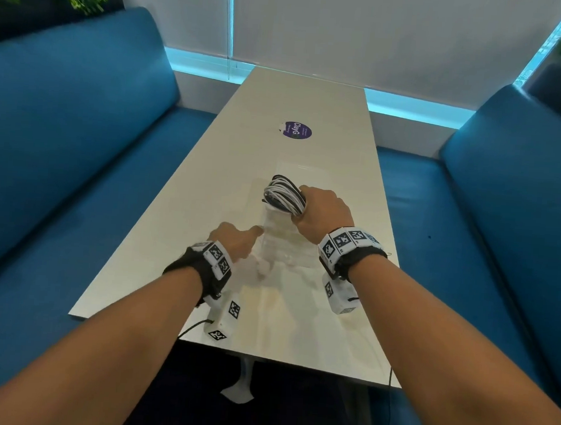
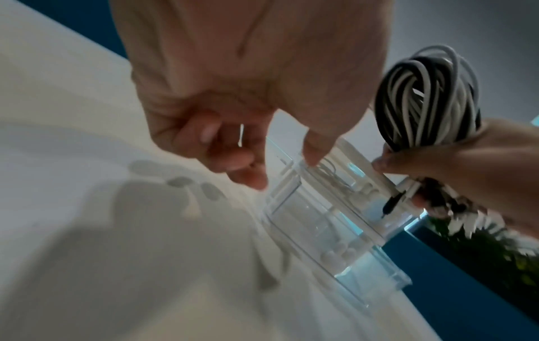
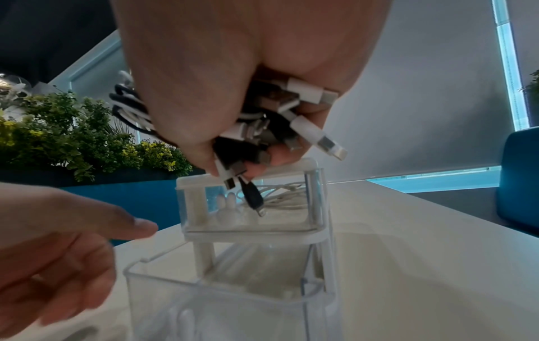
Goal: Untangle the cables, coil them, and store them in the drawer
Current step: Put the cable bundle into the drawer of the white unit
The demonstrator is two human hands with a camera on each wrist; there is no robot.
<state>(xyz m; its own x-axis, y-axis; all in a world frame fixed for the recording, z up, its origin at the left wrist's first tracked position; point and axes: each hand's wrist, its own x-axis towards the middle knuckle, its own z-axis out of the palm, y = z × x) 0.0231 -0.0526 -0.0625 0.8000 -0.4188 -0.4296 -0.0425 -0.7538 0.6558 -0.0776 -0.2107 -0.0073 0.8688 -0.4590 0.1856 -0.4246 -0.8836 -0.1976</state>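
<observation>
A coil of black and white cables [image 1: 283, 194] [image 2: 425, 99] is gripped in my right hand [image 1: 319, 211] [image 3: 233, 92], just above a small clear plastic drawer unit [image 1: 283, 242] [image 2: 321, 219]. Several plugs [image 3: 309, 115] stick out below the fist, and a black plug [image 3: 253, 198] hangs in front of the upper compartment [image 3: 316, 198], which holds a thin white cable. A lower clear drawer [image 3: 204, 300] stands pulled out toward me. My left hand [image 1: 237, 239] [image 2: 233, 115] [image 3: 58, 242] is at the unit's left side, fingers loose and holding nothing, thumb tip at the clear rim.
The unit stands mid-way along a long pale table [image 1: 208, 174] with a purple round sticker [image 1: 297, 130] farther back. Blue benches [image 1: 62, 130] [image 1: 506, 195] flank the table. Green plants [image 3: 87, 138] sit behind the left bench. A window blind is at the far end.
</observation>
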